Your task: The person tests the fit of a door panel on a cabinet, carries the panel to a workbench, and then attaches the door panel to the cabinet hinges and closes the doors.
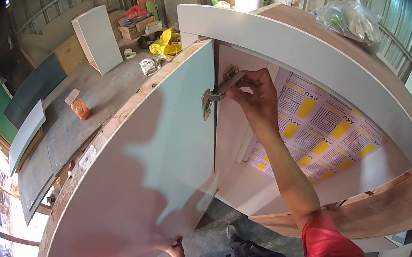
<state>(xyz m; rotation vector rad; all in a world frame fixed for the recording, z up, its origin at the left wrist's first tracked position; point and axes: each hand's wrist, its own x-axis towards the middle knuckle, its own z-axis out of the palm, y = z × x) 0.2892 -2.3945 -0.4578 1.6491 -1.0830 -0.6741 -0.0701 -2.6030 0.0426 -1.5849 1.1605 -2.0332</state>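
Note:
A white cabinet door (160, 164) with a bare wooden edge stands open at the side of a white cabinet (299, 40). A metal hinge (207, 104) is set in the door's inner face near its upper corner, its arm reaching toward the cabinet side. My right hand (259, 96) is closed, thumb and fingers pinching the hinge arm inside the cabinet opening. Lower down, my left hand (177, 251) grips the door's edge; some of its fingers are hidden behind the door. Patterned paper with yellow blocks (318, 132) lines the cabinet's inside.
A tied plastic bag (350, 22) lies on the cabinet top, with a white tub (249, 1) behind. On a work surface at left are an orange bottle (81, 109), a white panel (99, 38) and a yellow bag (167, 43). Several boards lean along its far side.

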